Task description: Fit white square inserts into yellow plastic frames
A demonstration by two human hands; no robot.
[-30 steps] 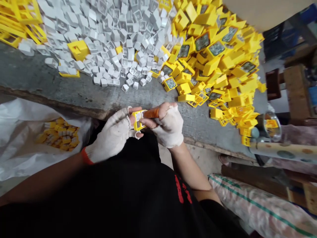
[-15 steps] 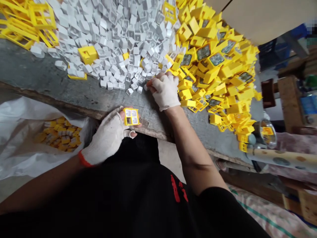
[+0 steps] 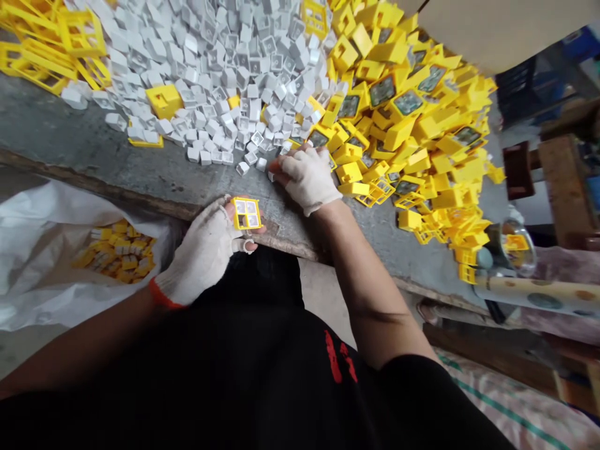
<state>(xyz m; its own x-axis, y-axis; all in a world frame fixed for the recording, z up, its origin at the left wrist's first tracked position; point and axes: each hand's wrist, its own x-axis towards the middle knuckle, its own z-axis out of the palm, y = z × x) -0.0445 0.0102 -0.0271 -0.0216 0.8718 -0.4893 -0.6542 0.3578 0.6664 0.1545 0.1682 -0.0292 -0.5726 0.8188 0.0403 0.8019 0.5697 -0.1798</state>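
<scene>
A small yellow frame point(image 3: 247, 214) with four square openings is held in my left hand point(image 3: 206, 247), over the table's front edge. White pieces fill three openings; the lower left one shows dark. My right hand point(image 3: 307, 176), in a white glove with bare fingertips, rests at the near edge of the pile of white caps point(image 3: 244, 75), beside the yellow parts. Its fingers are pressed together around a small white cap point(image 3: 271, 177), mostly hidden by them.
Yellow blocks point(image 3: 398, 134) are heaped on the right of the grey table point(image 3: 154, 178). Yellow frames point(image 3: 82, 34) lie at the far left. Below the table edge, a white sack point(image 3: 28, 250) holds yellow and white pieces point(image 3: 124, 250).
The view has shifted slightly. My right hand has moved a little left along the edge of the white caps, while my left hand keeps hold of the yellow frame.
</scene>
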